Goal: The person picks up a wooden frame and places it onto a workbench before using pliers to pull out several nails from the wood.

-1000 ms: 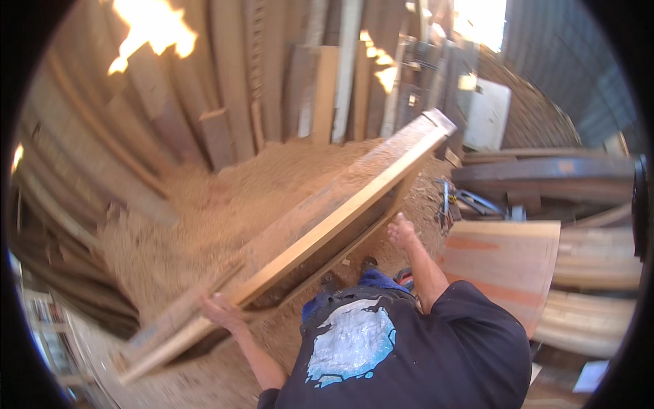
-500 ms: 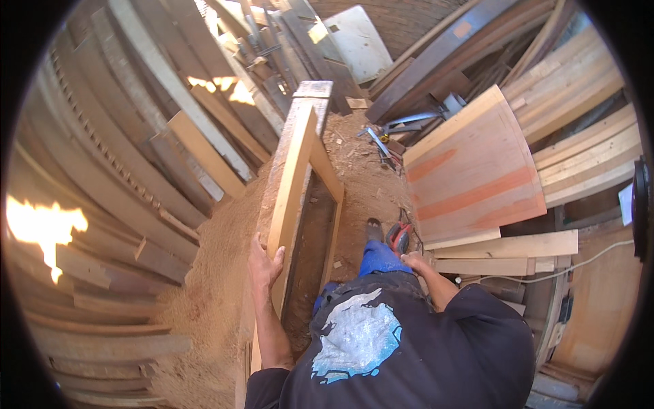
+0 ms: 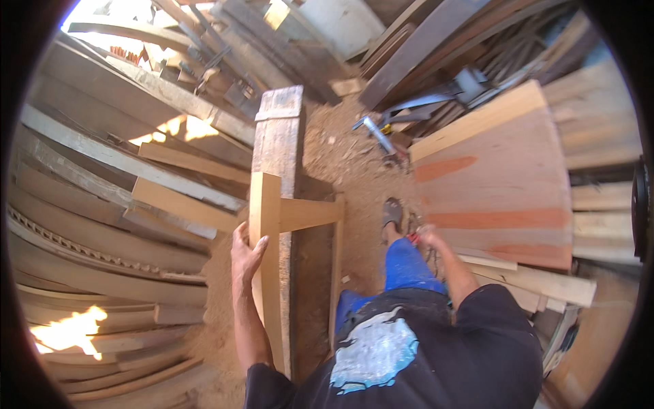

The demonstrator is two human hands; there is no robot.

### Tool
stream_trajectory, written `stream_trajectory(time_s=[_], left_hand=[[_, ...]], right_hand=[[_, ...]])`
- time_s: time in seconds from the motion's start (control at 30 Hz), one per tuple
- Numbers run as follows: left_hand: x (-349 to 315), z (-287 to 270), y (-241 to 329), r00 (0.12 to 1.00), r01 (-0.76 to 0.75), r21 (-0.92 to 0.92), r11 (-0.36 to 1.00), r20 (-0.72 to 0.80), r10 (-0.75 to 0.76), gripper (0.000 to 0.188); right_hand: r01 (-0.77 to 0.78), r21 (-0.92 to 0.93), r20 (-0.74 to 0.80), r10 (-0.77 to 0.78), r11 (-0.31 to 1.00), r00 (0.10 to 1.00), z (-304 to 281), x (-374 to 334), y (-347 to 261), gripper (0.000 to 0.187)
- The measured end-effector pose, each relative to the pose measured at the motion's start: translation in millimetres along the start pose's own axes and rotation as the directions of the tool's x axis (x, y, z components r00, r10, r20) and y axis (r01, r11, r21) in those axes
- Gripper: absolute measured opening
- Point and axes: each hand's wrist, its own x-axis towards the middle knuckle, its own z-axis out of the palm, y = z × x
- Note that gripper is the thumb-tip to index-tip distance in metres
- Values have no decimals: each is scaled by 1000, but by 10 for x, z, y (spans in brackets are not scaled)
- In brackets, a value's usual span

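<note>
My left hand [image 3: 246, 262] is on the wooden frame [image 3: 266, 273], and it is the nearer of my two; the other is clear of the wood. The thumb lies over the upper face of the long rail and the other fingers bend around its outer left side, so the rail sits pinched between them, though the fingertips are partly hidden. From those fingers the rail's long axis runs ahead, a short way to a squared end, and back toward my body for the longer stretch. A crosspiece [image 3: 310, 214] leaves it just ahead of the fingers, going right, nearly square to the rail, to a second rail [image 3: 338, 252]. The worn plank surface [image 3: 278, 146] reaches ahead past the frame's end, its axis close to the rail's own.

My right hand [image 3: 429, 237] is well apart, to the right of the left fingers and beyond the second rail. It is blurred; I cannot tell whether its fingers are spread or closed. Something red [image 3: 413, 238] shows just left of them, and a broad reddish panel [image 3: 490, 180] is ahead and to their right.
</note>
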Motion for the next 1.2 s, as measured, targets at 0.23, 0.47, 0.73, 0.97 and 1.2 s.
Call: stream_trajectory(time_s=[0.23,0.47,0.73,0.97,1.2], left_hand=[[544,306,540,957,233,49,971,165,-238,34],[532,210,364,821,536,79,840,183,-541,42],[319,-220,221,626,753,189,630,90,-775,50],[417,-45,481,408,830,406,383,27,-913,49],[592,-34,416,391,816,436,379,67,-918,49]], right_hand=[[33,46,-146,-26,998,989,-1023,1694,-66,41],[-84,7,-12,84,996,996,-1121,3230,-8,47],[-175,4,19,175,985,984,-399,4867,639,82],[-304,-218,-123,283,928,951,-364,5545,225,80],[-277,-286,-177,234,917,956,-169,5490,398,63]])
